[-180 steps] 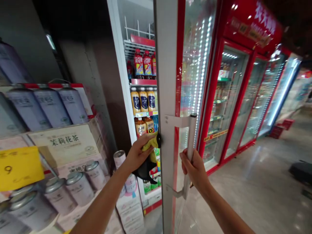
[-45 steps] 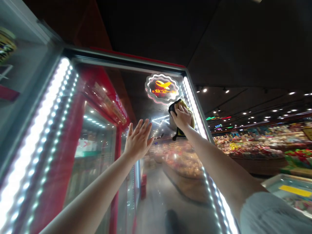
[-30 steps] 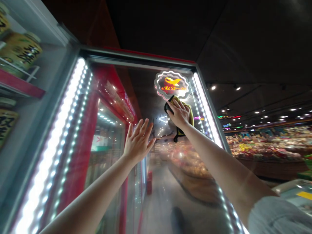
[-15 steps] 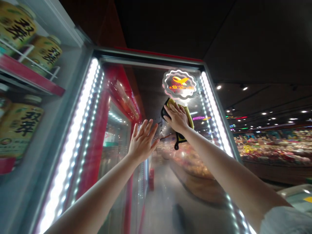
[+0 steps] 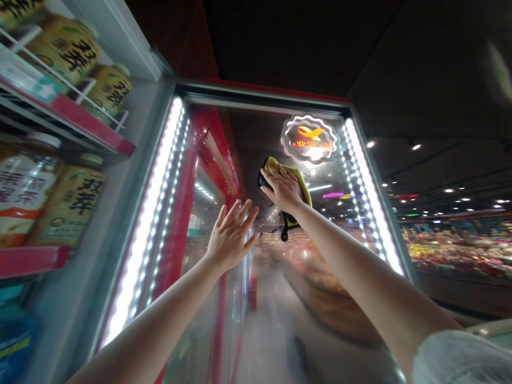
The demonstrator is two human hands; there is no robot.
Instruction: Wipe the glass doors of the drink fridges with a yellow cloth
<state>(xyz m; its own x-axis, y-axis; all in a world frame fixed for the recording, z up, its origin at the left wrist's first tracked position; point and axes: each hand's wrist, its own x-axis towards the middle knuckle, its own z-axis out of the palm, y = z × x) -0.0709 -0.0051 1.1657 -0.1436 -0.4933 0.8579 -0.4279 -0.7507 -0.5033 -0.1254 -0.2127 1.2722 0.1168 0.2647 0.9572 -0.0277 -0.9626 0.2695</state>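
Observation:
A yellow cloth with black edging and a black loop [image 5: 303, 188] lies flat against the glass door [image 5: 264, 128], just below a round sticker with a yellow emblem [image 5: 309, 140]. My right hand [image 5: 285, 188] presses on the cloth with its fingers stretched out. Lower and to the left, my left hand [image 5: 231, 234] is raised with its fingers spread and nothing in it. It is at the glass; whether the palm touches it is hard to tell. Bright light strips run down both sides of the door.
Shelves at the left hold yellow-labelled bottles [image 5: 86, 200] behind red shelf edges [image 5: 36, 261]. The door frame's right side [image 5: 384, 213] slants down. Through the glass show a red-framed cooler and a rounded display stand.
My right hand and the cloth have moved left relative to the sticker. The door and shelves sit further right in view, with more bottles showing. My left hand keeps its spread shape.

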